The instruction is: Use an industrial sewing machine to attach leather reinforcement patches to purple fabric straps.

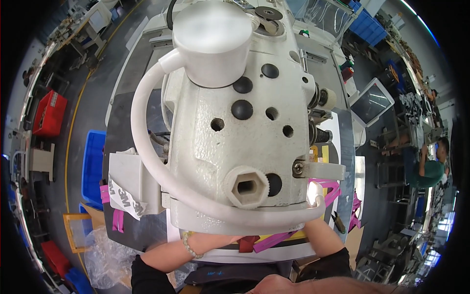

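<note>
The white head of an industrial sewing machine (pixel 196 137), with a cylindrical lamp housing (pixel 212 27) and curved tube, fills the middle view. My left hand (pixel 223 239), below a beaded bracelet (pixel 191 245), reaches under its front edge; the fingers are hidden. My right hand (pixel 311 230) also disappears beneath the head, at the right. Between my wrists lie a magenta strap (pixel 267 242) and a dark red piece (pixel 247 245), above yellow material. More magenta straps (pixel 332 188) show at the right, near dark snips (pixel 339 223). I cannot tell what either hand holds.
A blue bin (pixel 90 166), red bin (pixel 49 113), orange crate (pixel 76 234) and clear plastic (pixel 105 257) are at left. A tilted screen (pixel 372 102) stands at right, beyond thread cones (pixel 347 72). A co-worker in green (pixel 426 171) sits farther right.
</note>
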`<state>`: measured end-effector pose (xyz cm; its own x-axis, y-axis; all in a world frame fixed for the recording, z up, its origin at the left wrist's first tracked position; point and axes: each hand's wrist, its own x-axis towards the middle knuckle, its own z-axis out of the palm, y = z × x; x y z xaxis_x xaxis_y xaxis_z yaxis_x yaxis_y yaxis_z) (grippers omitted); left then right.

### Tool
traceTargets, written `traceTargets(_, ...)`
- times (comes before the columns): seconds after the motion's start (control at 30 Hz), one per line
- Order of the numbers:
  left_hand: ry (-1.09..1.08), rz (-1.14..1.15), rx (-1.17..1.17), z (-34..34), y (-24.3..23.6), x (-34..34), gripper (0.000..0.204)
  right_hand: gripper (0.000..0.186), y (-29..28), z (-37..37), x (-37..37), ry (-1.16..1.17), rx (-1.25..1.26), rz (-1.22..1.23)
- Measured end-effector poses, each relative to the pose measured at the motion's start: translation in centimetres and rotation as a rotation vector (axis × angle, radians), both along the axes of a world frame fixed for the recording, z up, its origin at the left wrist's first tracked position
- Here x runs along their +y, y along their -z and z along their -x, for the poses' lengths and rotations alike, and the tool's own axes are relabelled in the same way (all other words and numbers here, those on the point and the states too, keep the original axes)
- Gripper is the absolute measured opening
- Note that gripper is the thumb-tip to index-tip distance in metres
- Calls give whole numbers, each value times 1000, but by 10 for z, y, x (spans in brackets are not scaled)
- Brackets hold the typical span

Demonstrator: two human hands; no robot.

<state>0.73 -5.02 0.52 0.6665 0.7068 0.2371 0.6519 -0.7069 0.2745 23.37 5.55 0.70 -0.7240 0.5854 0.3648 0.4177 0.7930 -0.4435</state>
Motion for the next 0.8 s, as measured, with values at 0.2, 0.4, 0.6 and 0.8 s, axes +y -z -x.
traceTargets(0.2,-135,798,-535,1,5,-3,48,37,-4,1,-3,27,-1,18)
traceTargets(0.4,-17,658,-170,1,3,-3,48,33,-4,4,-1,22,61,-46)
traceTargets(0.6,-80,589,-404,0,13,-9,38,25,-11,9,1,11,73,-59)
traceTargets(0.8,-192,184,-340,-6,23,-10,29,27,-19,11,5,10,101,-83)
